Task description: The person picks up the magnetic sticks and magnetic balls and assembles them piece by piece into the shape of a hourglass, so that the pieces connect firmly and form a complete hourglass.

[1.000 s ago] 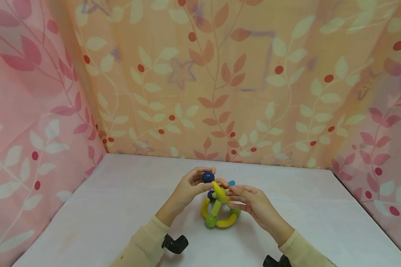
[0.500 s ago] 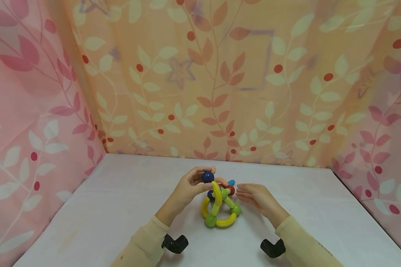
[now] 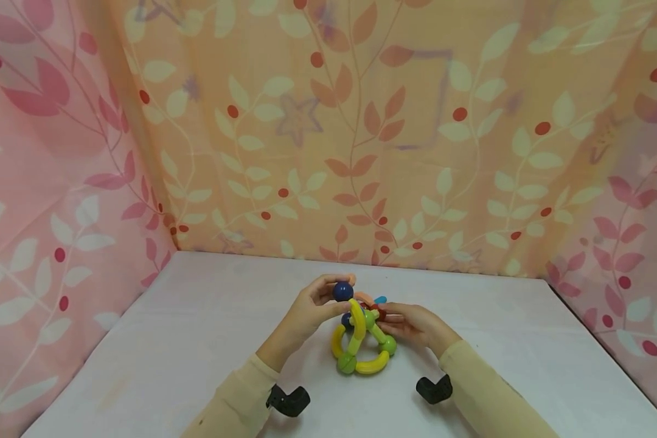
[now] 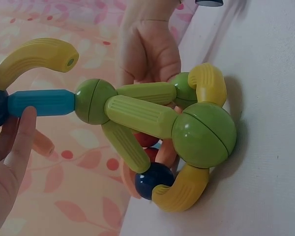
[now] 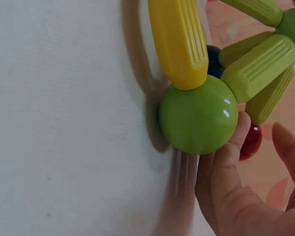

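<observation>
A construction toy of magnetic sticks and balls stands on the table, with green sticks (image 4: 142, 115), curved yellow sticks (image 3: 372, 365) and green balls (image 3: 347, 363). My left hand (image 3: 306, 313) pinches the dark blue ball (image 3: 343, 291) at its top, one fingertip against the blue stick (image 4: 42, 103) below it. My right hand (image 3: 416, 325) is at the toy's right side, fingers reaching behind a green ball (image 5: 198, 114) towards a red ball (image 5: 250, 143). In the right wrist view its thumb stands apart from that ball.
Peach-coloured curved sticks (image 3: 364, 298) and a blue piece (image 3: 381, 300) show at the toy's back. A white cloth covers the table (image 3: 197, 340). Patterned curtains (image 3: 328, 121) enclose the back and sides. Black wrist mounts (image 3: 288, 401) sit below both forearms.
My right hand has drawn back from the upper yellow curved stick, then moved left again, lower, to the toy's right side near the red ball. My left hand keeps its hold.
</observation>
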`<state>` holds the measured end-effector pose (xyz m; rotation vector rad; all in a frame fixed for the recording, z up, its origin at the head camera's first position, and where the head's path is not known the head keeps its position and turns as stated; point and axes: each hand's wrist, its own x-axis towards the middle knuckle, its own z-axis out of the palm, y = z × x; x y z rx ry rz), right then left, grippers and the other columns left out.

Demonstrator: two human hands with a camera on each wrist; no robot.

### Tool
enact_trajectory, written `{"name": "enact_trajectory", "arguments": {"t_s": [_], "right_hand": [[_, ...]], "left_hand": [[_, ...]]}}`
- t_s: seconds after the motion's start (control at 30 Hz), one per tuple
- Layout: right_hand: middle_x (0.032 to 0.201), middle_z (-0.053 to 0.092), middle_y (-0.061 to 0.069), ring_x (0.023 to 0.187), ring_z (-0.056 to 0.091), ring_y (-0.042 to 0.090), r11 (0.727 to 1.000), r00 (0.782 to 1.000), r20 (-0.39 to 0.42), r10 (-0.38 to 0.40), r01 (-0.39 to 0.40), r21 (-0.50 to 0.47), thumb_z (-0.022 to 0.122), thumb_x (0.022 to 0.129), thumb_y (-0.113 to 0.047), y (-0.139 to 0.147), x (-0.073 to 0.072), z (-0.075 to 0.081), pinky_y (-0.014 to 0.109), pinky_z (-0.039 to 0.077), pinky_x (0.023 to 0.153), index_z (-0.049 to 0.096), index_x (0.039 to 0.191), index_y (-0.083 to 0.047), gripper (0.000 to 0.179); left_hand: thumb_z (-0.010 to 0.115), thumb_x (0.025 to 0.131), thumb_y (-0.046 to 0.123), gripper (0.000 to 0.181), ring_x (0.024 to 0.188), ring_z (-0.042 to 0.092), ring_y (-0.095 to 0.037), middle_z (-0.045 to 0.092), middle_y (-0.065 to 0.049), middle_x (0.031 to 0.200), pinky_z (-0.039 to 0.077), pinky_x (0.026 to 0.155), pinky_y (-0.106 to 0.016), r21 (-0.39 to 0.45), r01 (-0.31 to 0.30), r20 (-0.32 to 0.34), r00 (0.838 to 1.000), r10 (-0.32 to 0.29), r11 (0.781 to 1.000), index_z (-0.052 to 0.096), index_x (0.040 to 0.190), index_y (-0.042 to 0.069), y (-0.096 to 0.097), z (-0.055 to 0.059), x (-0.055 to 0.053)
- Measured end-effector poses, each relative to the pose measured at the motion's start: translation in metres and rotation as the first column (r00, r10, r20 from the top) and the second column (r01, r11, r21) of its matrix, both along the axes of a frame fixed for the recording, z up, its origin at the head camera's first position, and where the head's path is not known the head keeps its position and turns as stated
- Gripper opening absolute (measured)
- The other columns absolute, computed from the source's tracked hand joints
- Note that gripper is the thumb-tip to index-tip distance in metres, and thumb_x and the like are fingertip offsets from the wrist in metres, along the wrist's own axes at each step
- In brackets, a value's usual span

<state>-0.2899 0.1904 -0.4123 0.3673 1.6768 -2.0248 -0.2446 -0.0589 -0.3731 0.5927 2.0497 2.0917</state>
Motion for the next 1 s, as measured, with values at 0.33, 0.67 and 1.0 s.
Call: {"name": "enact_trajectory", "arguments": {"t_s": [0.33, 0.67, 1.0], "right_hand": [[0.117, 0.055, 0.019, 0.09, 0.069, 0.02, 0.986, 0.993, 0.103, -0.05, 0.066, -0.156, 0.063, 0.097, -0.013, -0.003, -0.008, -0.001, 0.028, 0.058, 0.091, 0.046, 0.136, 0.0, 0.044], [0.132, 0.058, 0.02, 0.111, 0.069, 0.026, 0.933, 0.983, 0.181, -0.016, 0.08, -0.352, 0.06, 0.099, -0.012, -0.004, -0.01, 0.01, 0.028, 0.054, 0.096, 0.04, 0.136, 0.001, 0.044], [0.131, 0.065, 0.012, 0.133, 0.055, 0.027, 0.941, 0.998, -0.008, 0.062, -0.061, -0.334, 0.055, 0.101, -0.007, -0.004, -0.006, 0.019, 0.03, 0.055, 0.096, 0.03, 0.154, -0.007, 0.06]], "left_hand": [[0.073, 0.091, 0.025, 0.051, 0.132, 0.054, -0.026, 0.054, -0.01, 0.143, 0.047, 0.11, -0.039, -0.044, -0.021, -0.01, 1.0, 0.021, 0.999, 0.054, 0.137, 0.016, -0.001, 0.0, 0.001], [0.071, 0.093, 0.021, 0.05, 0.137, 0.05, -0.029, 0.05, -0.008, 0.149, 0.045, 0.11, -0.039, -0.05, -0.018, -0.031, 0.999, 0.016, 0.999, 0.052, 0.138, 0.013, -0.001, 0.0, 0.001], [0.071, 0.093, 0.019, 0.05, 0.136, 0.051, -0.03, 0.05, -0.009, 0.149, 0.047, 0.109, -0.038, -0.049, -0.017, -0.026, 1.0, 0.016, 0.999, 0.052, 0.139, 0.013, -0.001, 0.001, 0.001]]}}
